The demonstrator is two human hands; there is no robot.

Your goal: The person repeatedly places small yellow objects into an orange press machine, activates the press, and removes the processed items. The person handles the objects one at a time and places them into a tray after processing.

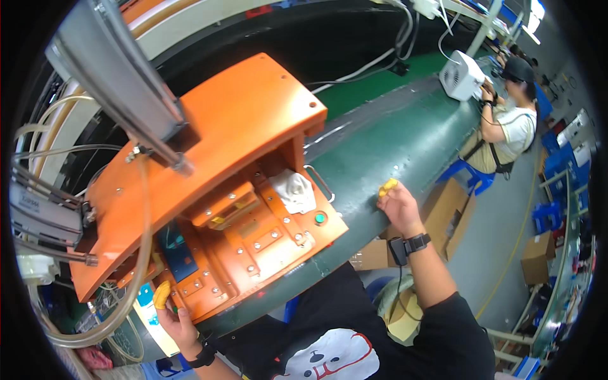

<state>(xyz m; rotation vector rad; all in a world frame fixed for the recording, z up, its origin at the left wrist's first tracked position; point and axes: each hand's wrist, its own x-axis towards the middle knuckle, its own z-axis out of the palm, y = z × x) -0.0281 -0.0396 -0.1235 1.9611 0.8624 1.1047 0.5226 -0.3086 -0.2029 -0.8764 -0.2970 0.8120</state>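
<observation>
My left hand (178, 326) is at the front left corner of an orange press-like machine (253, 95), beside a small green button partly hidden by it. Its thumb and a finger in a yellow finger cot (163, 295) stand apart, with nothing seen between them. To the right of the machine, my right hand (400, 208) hovers over the green work mat (361, 158). Yellow cots (388, 186) cover its fingertips; the fingers are loosely bent and hold nothing visible. On the machine's base lie a dark blue flat piece (178, 253) and a crumpled white cloth (294, 192), near a green button (320, 218).
Metal cylinders (117, 69) and a clear hose (144, 221) rise at the left. A white fan-like box (460, 76) stands at the bench's far end, near a seated person (510, 120). Cardboard boxes (453, 212) and a lined bin (402, 316) are beside me.
</observation>
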